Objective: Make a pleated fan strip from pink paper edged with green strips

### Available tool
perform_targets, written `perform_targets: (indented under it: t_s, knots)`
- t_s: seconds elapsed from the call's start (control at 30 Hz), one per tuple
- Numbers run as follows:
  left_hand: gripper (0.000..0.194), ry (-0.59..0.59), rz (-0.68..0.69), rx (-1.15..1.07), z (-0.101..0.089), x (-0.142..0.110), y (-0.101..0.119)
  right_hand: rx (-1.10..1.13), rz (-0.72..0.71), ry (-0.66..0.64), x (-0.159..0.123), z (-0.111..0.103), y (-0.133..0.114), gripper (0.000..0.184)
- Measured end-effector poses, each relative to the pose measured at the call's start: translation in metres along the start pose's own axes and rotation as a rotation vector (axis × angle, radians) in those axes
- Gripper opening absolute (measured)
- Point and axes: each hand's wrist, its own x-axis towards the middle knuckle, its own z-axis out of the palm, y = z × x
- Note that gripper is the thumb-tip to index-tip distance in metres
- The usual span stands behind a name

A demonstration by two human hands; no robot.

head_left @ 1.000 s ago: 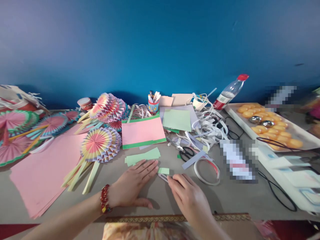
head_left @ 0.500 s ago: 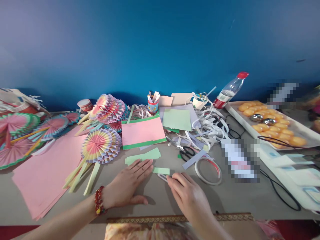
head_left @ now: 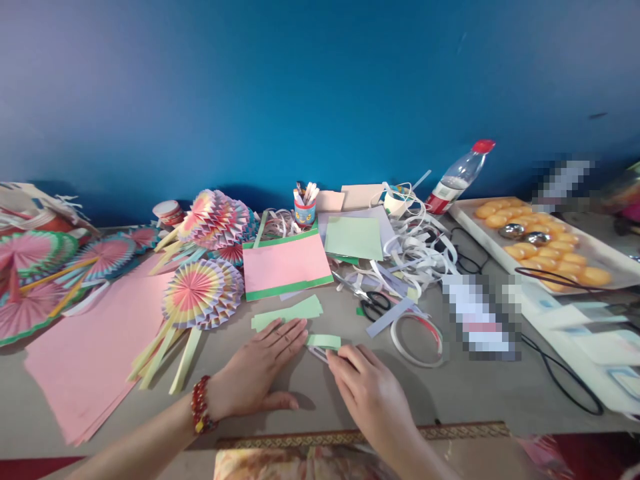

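Note:
My left hand (head_left: 260, 370) lies flat on the grey table, fingers stretched out, its fingertips beside a small green paper strip (head_left: 324, 341). A red bead bracelet is on that wrist. My right hand (head_left: 367, 387) rests just right of it with fingers curled over a thin pale object (head_left: 318, 353) at the strip's near edge; what it grips is hard to make out. A larger light green paper piece (head_left: 287, 312) lies just beyond my left fingertips.
Folded paper fans (head_left: 200, 292) and pink sheets (head_left: 85, 347) fill the left. A pink-and-green sheet (head_left: 285, 265), scissors (head_left: 367, 301), a tape roll (head_left: 417, 339), white paper strips (head_left: 420, 250), a pen cup (head_left: 304, 210), a bottle (head_left: 457, 177) and a tray of orange pieces (head_left: 545, 243) lie beyond and right.
Both hands have shifted slightly left and stay on the table. The small green strip sits closer to my left fingertips.

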Motion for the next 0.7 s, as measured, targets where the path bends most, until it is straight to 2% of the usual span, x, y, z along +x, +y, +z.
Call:
perform_targets:
  t_s: [0.27,0.4,0.7]
  knots:
    - [0.097,0.022,0.005,-0.01,-0.003,-0.002,-0.001,-0.002,0.02,0.002,-0.002,0.002,-0.002,0.023]
    - [0.091,0.039,-0.041,0.017,-0.007,-0.01,0.0,0.0,0.019,-0.01,-0.001,0.003,0.002,0.022]
    - [0.1,0.033,-0.073,0.022,0.005,-0.014,0.007,-0.009,-0.025,-0.035,0.003,0.001,0.01,0.022]
